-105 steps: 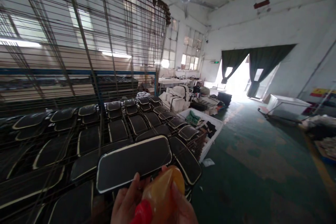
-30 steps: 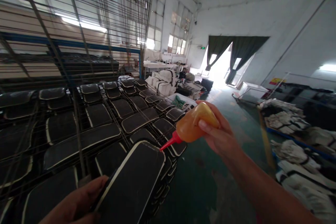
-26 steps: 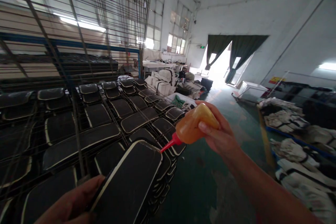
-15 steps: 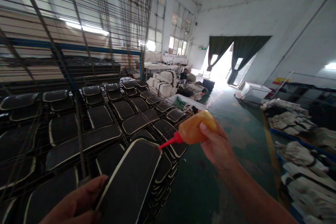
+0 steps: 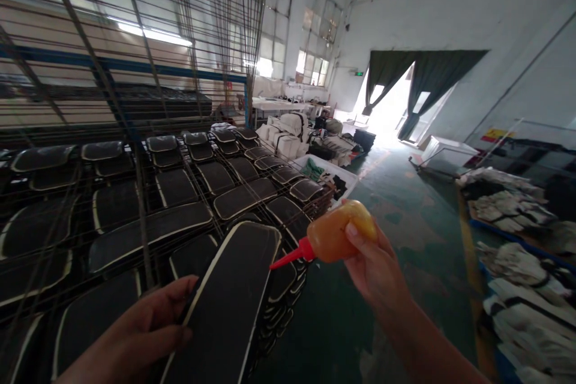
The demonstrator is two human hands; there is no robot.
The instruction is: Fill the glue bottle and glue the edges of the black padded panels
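Observation:
My left hand (image 5: 153,324) pinches the left edge of a long black panel (image 5: 229,306) with rounded corners and a pale line along its border. The panel tilts up toward me at the bottom centre. In my right hand (image 5: 373,264) is a squeeze bottle (image 5: 339,231) of amber liquid, lying sideways with my fingers closed round it. Its red nozzle (image 5: 290,256) points left, and the tip meets the panel's right edge, a little below the upper right corner.
Many similar black pieces (image 5: 245,197) lie in rows on a wire rack (image 5: 144,216), with raised wire grids (image 5: 148,18) behind. A white bin (image 5: 348,179) stands beyond. At right, bundles of pale fabric (image 5: 517,306) sit on blue pallets beside the green floor (image 5: 405,210).
The red nozzle tip has moved from the panel's upper right corner down along its right edge. The panel sits slightly higher, and the whole view has shifted a little.

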